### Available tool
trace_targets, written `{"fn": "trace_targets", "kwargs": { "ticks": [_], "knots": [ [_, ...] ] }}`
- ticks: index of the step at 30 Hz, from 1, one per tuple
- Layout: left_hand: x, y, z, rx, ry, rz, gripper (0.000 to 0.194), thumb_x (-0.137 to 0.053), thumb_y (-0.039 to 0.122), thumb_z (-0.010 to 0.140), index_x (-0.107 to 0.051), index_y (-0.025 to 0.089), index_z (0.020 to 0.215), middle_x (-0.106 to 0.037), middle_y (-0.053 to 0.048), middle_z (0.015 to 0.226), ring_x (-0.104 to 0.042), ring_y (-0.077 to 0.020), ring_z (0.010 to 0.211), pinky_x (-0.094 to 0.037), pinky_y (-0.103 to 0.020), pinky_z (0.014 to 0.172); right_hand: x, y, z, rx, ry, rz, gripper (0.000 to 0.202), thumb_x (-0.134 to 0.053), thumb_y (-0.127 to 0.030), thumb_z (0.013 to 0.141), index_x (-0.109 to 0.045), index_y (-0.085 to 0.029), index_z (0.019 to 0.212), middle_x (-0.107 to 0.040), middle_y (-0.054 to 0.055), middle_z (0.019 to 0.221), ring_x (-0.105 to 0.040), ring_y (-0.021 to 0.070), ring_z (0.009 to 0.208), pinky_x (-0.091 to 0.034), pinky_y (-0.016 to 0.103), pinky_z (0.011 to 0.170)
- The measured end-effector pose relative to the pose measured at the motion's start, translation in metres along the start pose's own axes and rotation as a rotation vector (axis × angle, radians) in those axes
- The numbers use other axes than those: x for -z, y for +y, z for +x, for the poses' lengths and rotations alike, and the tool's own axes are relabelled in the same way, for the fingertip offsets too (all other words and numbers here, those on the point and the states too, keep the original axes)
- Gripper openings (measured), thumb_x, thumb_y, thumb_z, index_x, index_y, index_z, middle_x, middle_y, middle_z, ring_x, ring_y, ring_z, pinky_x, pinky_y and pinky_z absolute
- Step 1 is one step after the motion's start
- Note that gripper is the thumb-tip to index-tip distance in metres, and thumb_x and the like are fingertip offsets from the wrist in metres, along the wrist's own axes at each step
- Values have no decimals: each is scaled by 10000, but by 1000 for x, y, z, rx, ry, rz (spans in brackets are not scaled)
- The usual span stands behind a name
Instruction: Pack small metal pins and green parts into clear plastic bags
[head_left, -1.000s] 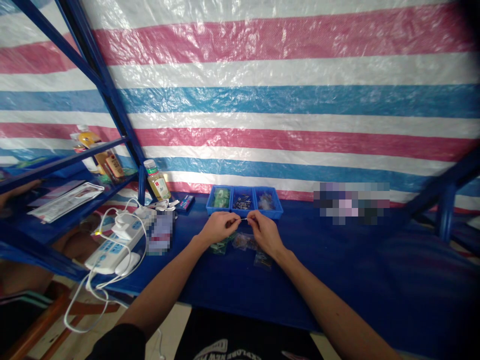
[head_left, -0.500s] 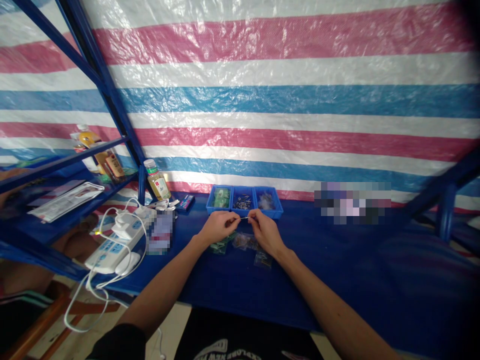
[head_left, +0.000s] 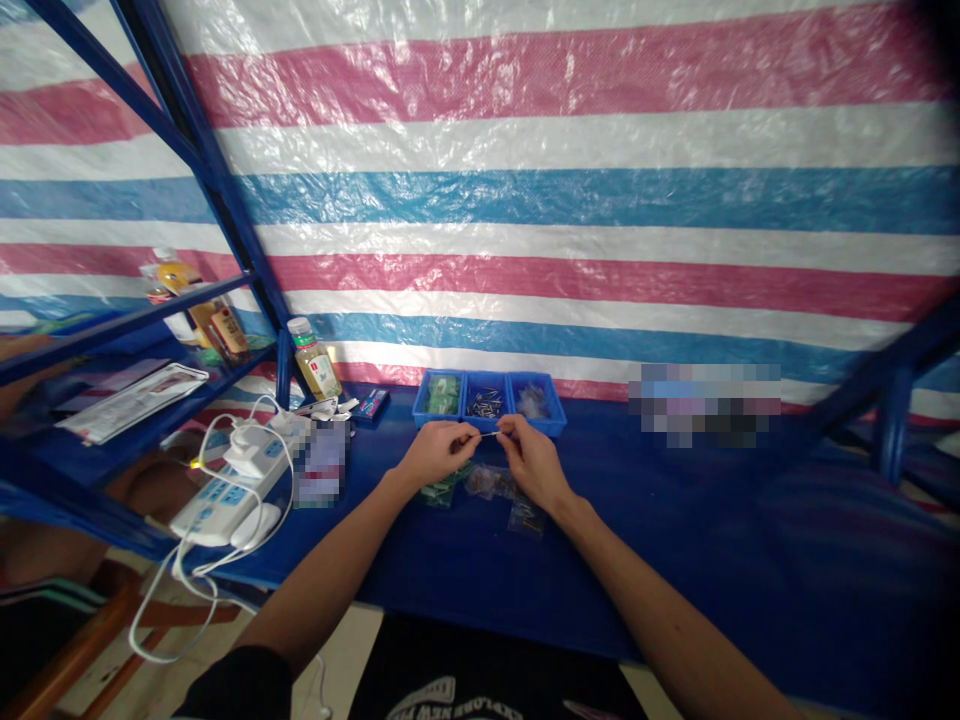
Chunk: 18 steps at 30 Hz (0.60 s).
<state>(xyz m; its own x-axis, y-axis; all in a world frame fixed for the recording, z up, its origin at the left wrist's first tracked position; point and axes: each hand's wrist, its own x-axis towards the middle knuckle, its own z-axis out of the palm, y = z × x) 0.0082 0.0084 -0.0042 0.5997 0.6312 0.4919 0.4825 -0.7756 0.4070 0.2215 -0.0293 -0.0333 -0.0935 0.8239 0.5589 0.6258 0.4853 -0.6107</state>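
A small thin light piece [head_left: 488, 434] spans the gap between my two pinched hands, too small to name. My left hand [head_left: 442, 450] grips its left end, my right hand [head_left: 529, 455] its right end. Just beyond them stand three joined blue bins: the left [head_left: 442, 395] holds green packets, the middle [head_left: 486, 400] dark metal pieces, the right [head_left: 534, 402] clear plastic bits. Under and beside my hands lie green packets [head_left: 439, 492], clear bags [head_left: 487, 482] and another small bag [head_left: 526, 518] with dark contents.
On the left are a white power strip [head_left: 214, 505] with tangled cables, a bottle [head_left: 315, 365], a small blue box [head_left: 371, 405] and a blue frame post [head_left: 283, 370]. A striped sheet [head_left: 525, 220] hangs behind. Another person's leg shows at far left.
My right fingers have shifted very slightly on the thin piece. Otherwise both hands and the things around them look the same.
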Motion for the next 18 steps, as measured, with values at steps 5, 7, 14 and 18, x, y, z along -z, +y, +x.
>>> {"fn": "trace_targets", "kwargs": {
  "ticks": [5, 7, 14, 18],
  "knots": [
    [1, 1, 1, 0, -18, 4, 220, -539, 282, 982, -713, 171, 908, -682, -20, 717, -602, -129, 638, -455, -230, 668, 2, -3, 1, 21, -18, -21, 127, -465, -247, 987, -590, -231, 970, -703, 42, 913, -663, 221, 832, -458, 303, 757],
    [1, 1, 0, -1, -21, 3, 223, -535, 283, 984, -713, 171, 907, -680, -20, 712, -600, -130, 636, -454, -232, 669, 2, -4, 1, 2, -22, -25, 138, -455, -241, 991, -591, -234, 975, -698, 37, 892, -662, 220, 818, -451, 302, 740],
    [1, 1, 0, 10, -8, 3, 232, -525, 289, 993, -710, 174, 914, -685, -19, 732, -603, -132, 644, -453, -231, 677, -1, 0, 0, -4, -34, -19, 125, -480, -254, 991, -593, -230, 1039, -710, 46, 942, -664, 221, 819, -459, 304, 746],
    [1, 1, 0, 15, -37, 8, 232, -521, 292, 996, -705, 176, 915, -682, -18, 736, -604, -134, 653, -449, -232, 681, 1, 0, 1, 17, -49, -27, 139, -463, -266, 1007, -597, -231, 996, -704, 50, 930, -659, 222, 828, -456, 302, 740]
  ]
}}
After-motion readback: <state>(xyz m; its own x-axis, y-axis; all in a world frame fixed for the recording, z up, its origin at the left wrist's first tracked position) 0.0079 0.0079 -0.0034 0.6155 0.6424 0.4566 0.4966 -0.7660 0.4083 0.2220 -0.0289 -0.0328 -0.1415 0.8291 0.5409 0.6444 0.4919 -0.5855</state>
